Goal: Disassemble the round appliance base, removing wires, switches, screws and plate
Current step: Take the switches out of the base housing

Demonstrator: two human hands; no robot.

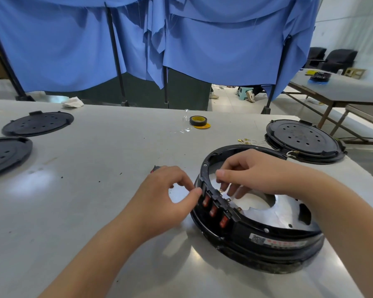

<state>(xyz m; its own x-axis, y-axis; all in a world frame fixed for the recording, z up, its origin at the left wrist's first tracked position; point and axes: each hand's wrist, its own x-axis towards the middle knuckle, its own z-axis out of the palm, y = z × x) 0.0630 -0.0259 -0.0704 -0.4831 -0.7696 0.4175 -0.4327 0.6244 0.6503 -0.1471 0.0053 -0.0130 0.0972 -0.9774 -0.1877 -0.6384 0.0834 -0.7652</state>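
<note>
Round appliance base sits on grey table before blue curtains.

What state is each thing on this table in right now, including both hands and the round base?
Round base: opened, flat on the table, inside exposed.
Red switches: three, seated in the base's rim.
Metal plate: inside the base.
Left hand: fingertips pressing the outside of the rim by the top switch.
Right hand: fingers curled inside the rim behind the switches.
Tape roll: lying flat.
Black covers: detached, lying flat.
</note>
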